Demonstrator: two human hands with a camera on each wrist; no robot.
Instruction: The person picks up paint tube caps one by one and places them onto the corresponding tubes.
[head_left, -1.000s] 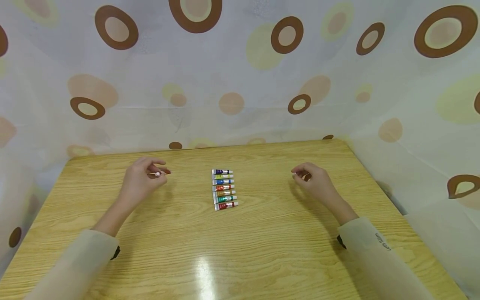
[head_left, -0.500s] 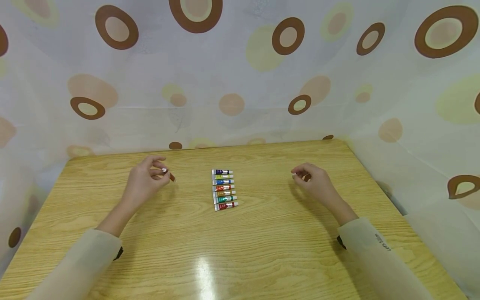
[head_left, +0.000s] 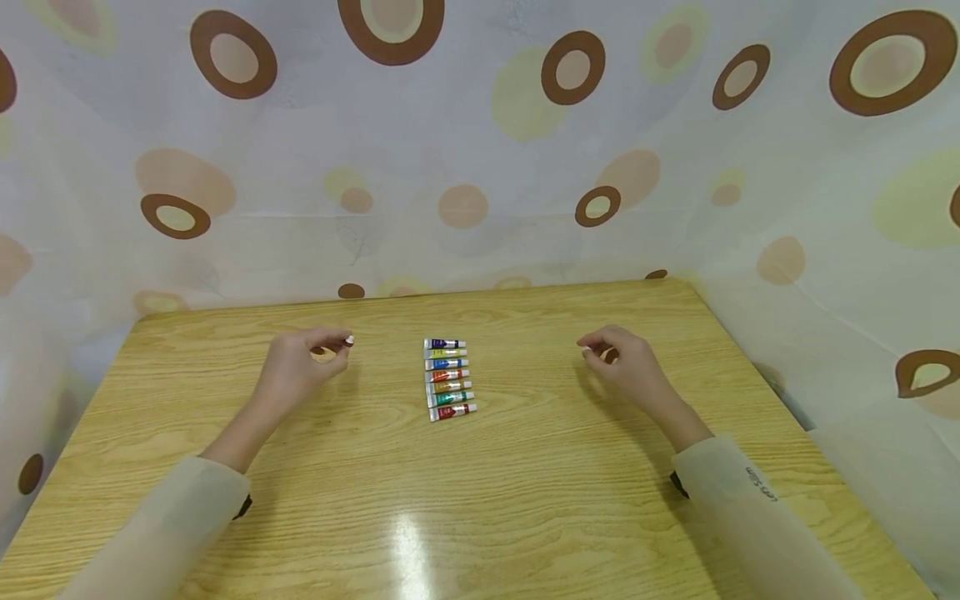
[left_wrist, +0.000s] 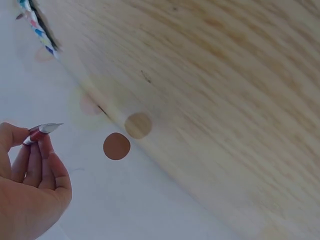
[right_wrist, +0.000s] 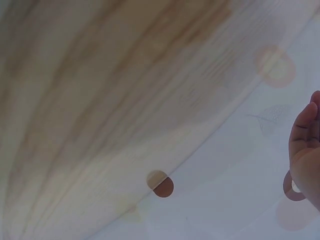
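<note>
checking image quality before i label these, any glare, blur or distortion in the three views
Head view: sharp, but a white glare patch sits on the table near the front edge, and the wide lens bows the curtain. Left wrist view: the wood grain is smeared; the left hand and the small tube it pinches are fairly clear. Right wrist view: soft all over, the right hand cut off at the frame edge.

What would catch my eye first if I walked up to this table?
Probably the row of paint tubes, seven of them with bright labels, lined up side by side mid-table. Next, the two hands raised either side of it: the left hand pinches a small reddish tube, while the right hand has curled fingers with something small and white at the tips. Behind hangs a curtain dotted with brown rings.
</note>
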